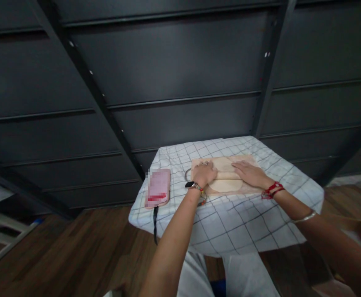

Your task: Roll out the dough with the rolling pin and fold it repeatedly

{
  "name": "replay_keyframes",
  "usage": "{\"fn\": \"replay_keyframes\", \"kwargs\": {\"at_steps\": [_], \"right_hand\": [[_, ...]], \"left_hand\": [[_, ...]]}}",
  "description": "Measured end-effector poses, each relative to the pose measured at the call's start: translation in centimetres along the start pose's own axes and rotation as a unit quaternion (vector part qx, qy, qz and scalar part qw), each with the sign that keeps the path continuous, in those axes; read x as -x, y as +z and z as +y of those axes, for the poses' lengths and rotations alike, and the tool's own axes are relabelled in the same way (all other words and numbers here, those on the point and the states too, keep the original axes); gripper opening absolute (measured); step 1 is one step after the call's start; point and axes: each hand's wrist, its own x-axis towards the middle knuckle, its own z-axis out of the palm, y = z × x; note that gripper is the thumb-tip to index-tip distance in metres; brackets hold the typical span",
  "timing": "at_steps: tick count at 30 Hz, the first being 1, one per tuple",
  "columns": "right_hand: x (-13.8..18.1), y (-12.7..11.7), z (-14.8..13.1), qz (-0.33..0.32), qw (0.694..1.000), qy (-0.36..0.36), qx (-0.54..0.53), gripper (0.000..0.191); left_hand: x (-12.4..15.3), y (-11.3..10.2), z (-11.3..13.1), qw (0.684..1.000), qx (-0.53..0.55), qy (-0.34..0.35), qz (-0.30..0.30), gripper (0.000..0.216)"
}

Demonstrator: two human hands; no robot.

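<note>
A pale wooden rolling pin [226, 175] lies across a flat round of dough [225, 185] on a light wooden board [220, 165]. My left hand [204, 173] rests palm down on the pin's left end, fingers curled over it. My right hand [248, 172] lies flat on the pin's right end, fingers stretched out. The left wrist carries a dark watch and a bead bracelet. Red thread is tied round the right wrist, with a thin bangle further up the forearm.
The board sits on a small table under a white checked cloth [230, 222]. A phone in a pink case [157, 187] lies at the table's left edge, its dark strap hanging down. A metal ring [187, 174] lies left of the board. Dark panelled wall behind; wooden floor around.
</note>
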Motion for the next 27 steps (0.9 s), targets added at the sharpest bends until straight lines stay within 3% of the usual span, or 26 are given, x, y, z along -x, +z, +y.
{"fn": "replay_keyframes", "kwargs": {"at_steps": [7, 13, 20, 27], "right_hand": [[1.9, 1.3, -0.8, 0.133, 0.988, -0.063, 0.054, 0.047], [1.7, 1.1, -0.7, 0.097, 0.992, -0.039, 0.076, 0.04], [2.0, -1.0, -2.5, 0.017, 0.993, 0.014, 0.116, 0.039], [4.9, -0.6, -3.9, 0.06, 0.994, 0.039, 0.082, 0.045]], "left_hand": [[1.1, -0.7, 0.5, 1.0, -0.018, -0.005, 0.001, 0.041], [1.1, -0.8, 0.7, 1.0, 0.003, -0.024, -0.013, 0.041], [0.7, -0.5, 0.4, 1.0, -0.019, 0.017, 0.01, 0.04], [3.7, -0.2, 1.0, 0.998, -0.046, 0.002, 0.048, 0.047]]}}
